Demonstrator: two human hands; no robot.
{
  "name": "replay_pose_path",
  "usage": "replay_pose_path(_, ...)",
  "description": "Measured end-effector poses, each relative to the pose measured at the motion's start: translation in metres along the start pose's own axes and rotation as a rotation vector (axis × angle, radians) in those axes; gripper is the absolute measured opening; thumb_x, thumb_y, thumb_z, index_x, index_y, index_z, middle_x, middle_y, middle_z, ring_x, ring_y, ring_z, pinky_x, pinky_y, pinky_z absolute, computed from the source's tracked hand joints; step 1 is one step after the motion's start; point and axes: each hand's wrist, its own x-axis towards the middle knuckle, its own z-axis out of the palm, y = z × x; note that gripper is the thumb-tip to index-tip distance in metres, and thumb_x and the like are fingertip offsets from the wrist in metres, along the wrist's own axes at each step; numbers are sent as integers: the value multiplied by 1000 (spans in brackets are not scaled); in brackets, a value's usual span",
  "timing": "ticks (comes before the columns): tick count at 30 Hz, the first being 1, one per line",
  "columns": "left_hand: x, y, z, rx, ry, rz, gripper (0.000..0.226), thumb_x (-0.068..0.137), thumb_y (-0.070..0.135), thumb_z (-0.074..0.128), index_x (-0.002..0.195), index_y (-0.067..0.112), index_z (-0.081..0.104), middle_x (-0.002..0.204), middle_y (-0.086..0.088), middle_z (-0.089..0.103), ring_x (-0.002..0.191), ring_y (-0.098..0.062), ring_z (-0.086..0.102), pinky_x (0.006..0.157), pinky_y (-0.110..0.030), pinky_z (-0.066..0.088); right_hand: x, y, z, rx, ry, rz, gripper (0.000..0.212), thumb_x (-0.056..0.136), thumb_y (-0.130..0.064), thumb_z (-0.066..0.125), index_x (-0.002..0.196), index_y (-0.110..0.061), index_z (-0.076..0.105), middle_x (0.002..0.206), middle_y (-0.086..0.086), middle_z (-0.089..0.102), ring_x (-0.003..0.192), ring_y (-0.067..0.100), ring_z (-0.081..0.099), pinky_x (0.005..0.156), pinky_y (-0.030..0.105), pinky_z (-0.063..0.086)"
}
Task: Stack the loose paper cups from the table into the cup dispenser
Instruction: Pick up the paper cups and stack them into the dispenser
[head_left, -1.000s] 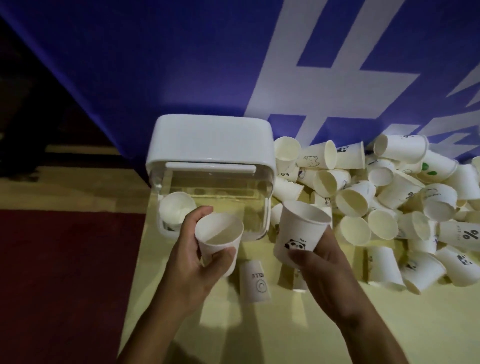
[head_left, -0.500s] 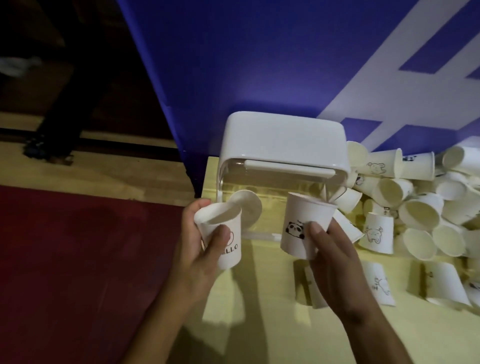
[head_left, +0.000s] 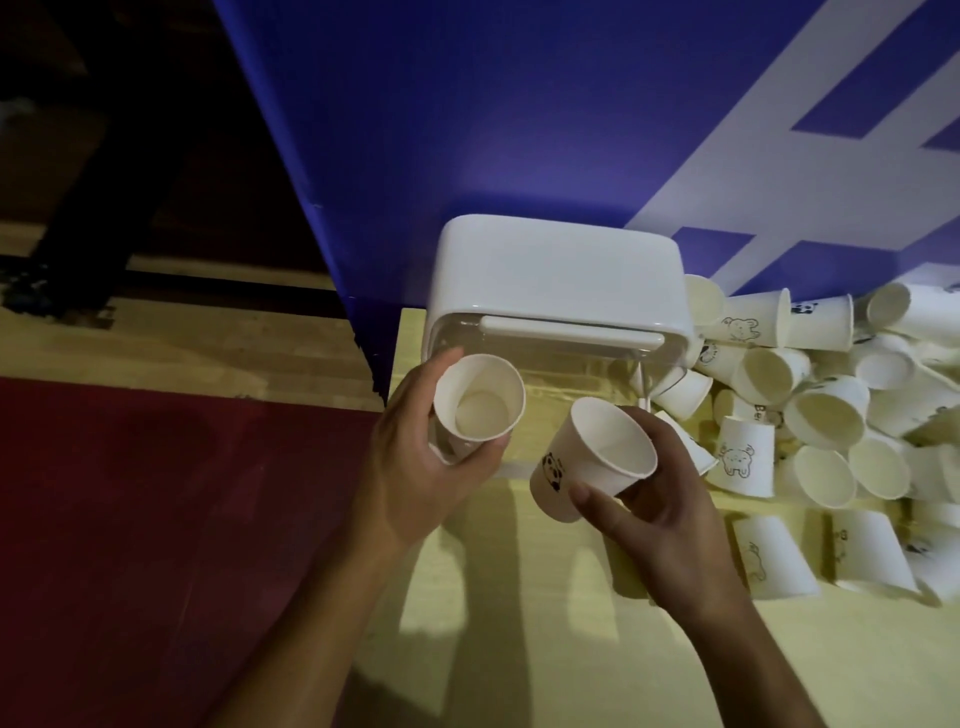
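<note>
The cup dispenser (head_left: 556, 280), a white-lidded box with a clear front, stands at the table's back left. Just before its left side my left hand (head_left: 415, 467) grips a plain white paper cup (head_left: 480, 402), mouth up and facing me. To the right, my right hand (head_left: 660, 514) holds a second paper cup (head_left: 597, 457) with a panda print, tilted with its mouth toward the upper right. The two cups are apart. A heap of loose paper cups (head_left: 826, 410) lies right of the dispenser.
The yellow table (head_left: 519, 649) ends at its left edge beside a red floor mat (head_left: 156, 519). A blue-and-white banner (head_left: 519, 130) rises behind the dispenser. Two cups (head_left: 774, 561) lie on their sides near my right wrist.
My left hand has raised its cup nearer the dispenser's front, so I look into it. My right hand has drawn the panda cup back and tilted it. The view has shifted left.
</note>
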Motion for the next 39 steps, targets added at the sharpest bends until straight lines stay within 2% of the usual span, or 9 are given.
replay_pose_path(7,6,-18,15,144,-98,-5,79,74,28,92,143,15,56,140,2,62,126,-11,57,98,-1,36,-3,5,-8,-17,49,7,70,69,-25,85,132,-36,56,120,-19,68,108,8,69,83,20,56)
replay_pose_path(11,9,-24,18,155,-100,-59,81,76,41,89,146,20,54,143,3,60,127,-10,55,95,2,32,0,8,-11,-66,60,-28,69,69,-29,87,129,-45,57,123,-22,66,108,8,69,85,24,57)
replay_pose_path(16,8,-29,19,129,-111,-115,78,78,37,89,147,25,53,140,8,59,120,0,51,89,5,33,4,8,-11,-160,54,-93,68,71,-39,91,121,-66,53,133,-21,62,120,10,64,96,45,55)
replay_pose_path(19,8,-31,19,130,-123,-147,82,77,39,90,148,26,52,144,9,56,121,4,47,89,6,32,7,5,-9,-201,43,-134,68,74,-36,91,124,-60,53,134,-21,61,121,8,63,95,47,57)
replay_pose_path(23,7,-30,18,75,-145,-168,87,78,40,89,153,29,46,150,9,53,128,0,47,91,4,34,11,-6,1,-288,58,-224,70,73,-35,88,130,-44,49,128,-34,58,121,-2,59,93,18,52)
replay_pose_path(26,-1,-26,10,-19,-113,-175,83,84,60,73,156,34,41,154,11,51,139,-4,49,109,-23,44,18,-11,14,-308,74,-310,69,75,-34,89,133,-32,52,126,-32,58,118,-2,59,90,9,46)
replay_pose_path(28,-8,-17,4,-130,-19,-160,71,91,58,61,154,27,48,151,11,54,139,-3,51,113,-31,46,26,-13,25,-320,75,-343,70,76,-32,92,132,-32,51,125,-30,58,117,0,60,90,11,47)
replay_pose_path(34,-5,7,-4,-291,74,-86,54,100,45,50,144,16,59,142,7,64,133,-7,58,106,-19,46,41,-3,53,-366,61,-424,75,75,-35,92,133,-36,44,124,-37,54,115,-5,58,93,10,44)
replay_pose_path(39,2,10,1,-229,15,-79,36,102,43,47,136,40,58,137,15,65,129,-1,59,98,-13,46,50,4,60,-371,19,-424,69,78,-33,93,134,-27,52,125,-20,63,116,6,63,92,17,48)
